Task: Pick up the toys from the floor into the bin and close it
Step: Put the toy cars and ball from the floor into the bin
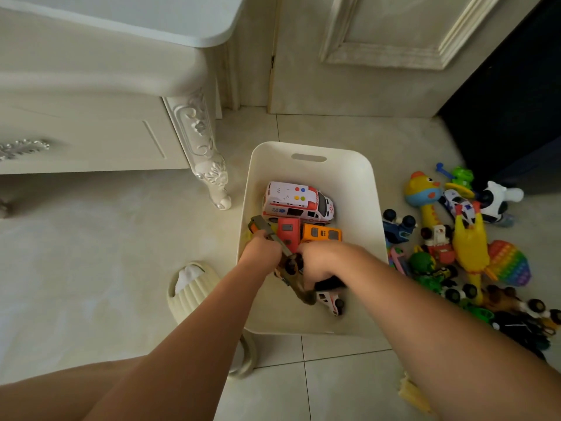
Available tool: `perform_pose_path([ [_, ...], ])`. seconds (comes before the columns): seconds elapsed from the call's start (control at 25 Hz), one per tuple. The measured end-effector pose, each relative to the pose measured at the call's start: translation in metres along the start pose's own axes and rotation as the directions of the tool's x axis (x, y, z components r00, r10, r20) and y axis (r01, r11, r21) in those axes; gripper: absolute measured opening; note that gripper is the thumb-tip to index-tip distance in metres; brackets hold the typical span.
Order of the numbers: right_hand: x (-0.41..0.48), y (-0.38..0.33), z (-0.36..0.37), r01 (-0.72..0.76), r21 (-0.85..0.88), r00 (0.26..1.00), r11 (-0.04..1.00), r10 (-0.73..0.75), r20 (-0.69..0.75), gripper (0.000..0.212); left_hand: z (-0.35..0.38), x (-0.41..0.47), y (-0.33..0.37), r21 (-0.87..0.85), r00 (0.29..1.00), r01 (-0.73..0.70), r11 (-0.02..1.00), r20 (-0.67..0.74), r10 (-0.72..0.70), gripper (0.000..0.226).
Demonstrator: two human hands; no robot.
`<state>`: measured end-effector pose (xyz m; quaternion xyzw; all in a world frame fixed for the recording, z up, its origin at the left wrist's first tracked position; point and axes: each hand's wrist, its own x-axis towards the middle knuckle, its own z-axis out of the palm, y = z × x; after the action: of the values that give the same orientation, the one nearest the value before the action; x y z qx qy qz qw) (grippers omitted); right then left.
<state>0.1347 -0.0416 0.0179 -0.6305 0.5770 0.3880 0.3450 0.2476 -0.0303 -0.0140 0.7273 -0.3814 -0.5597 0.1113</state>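
A cream plastic bin (358, 189) stands open on the tiled floor. Inside lie a white ambulance (297, 202), a red truck (288, 232), an orange bus (321, 233) and a small white car (332, 302). Both hands are down inside the bin. My left hand (261, 249) grips the upper end of an olive-brown toy (291, 268) with a long arm. My right hand (318, 262) is closed on its lower part, with something dark under the palm. A pile of toys (455, 247) lies on the floor right of the bin, including a yellow rubber chicken (470, 247) and a rainbow pop toy (510, 262).
A white carved cabinet (91, 123) with a curled leg (212, 177) stands to the left. A cream ribbed object (191, 290) lies by the bin's left side. A door (364, 56) is behind, and a dark panel (510, 101) at the right.
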Motion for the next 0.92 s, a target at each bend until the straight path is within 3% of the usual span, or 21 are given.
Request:
perform_pose_path([
  [0.16,-0.031,0.03,-0.034,0.018,0.21,0.986,0.977,-0.053,0.159,0.055,0.0,-0.004,0.001,0.067,0.995,-0.092,0.994,0.043,0.089,0.048],
  [0.28,-0.04,0.048,-0.048,0.031,0.218,0.985,0.975,-0.068,0.162,0.056,0.003,-0.007,-0.003,0.304,0.982,-0.187,0.934,0.095,0.166,0.043],
  [0.44,-0.041,0.045,-0.04,0.062,-0.053,0.988,0.997,-0.054,0.145,0.058,0.013,-0.005,-0.011,0.685,0.956,-0.293,0.667,0.209,0.205,0.031],
  [0.56,-0.031,0.029,-0.017,0.14,-0.292,0.987,0.946,-0.11,0.114,0.056,0.024,-0.005,-0.021,0.731,0.915,-0.363,0.577,0.396,0.074,0.03],
  [0.64,-0.018,0.025,0.0,0.137,-0.323,0.987,0.936,-0.099,0.13,0.053,0.028,-0.005,-0.029,0.769,0.884,-0.401,0.498,0.468,-0.011,0.036],
  [0.8,-0.013,0.038,0.02,0.029,-0.104,0.99,0.994,-0.014,0.144,0.05,0.038,0.0,-0.045,0.806,0.851,-0.415,0.421,0.508,-0.135,0.037],
  [0.92,-0.013,0.048,0.032,-0.015,0.021,0.993,1.0,0.013,0.116,0.052,0.045,0.005,-0.046,0.829,0.866,-0.396,0.396,0.481,-0.141,0.035],
])
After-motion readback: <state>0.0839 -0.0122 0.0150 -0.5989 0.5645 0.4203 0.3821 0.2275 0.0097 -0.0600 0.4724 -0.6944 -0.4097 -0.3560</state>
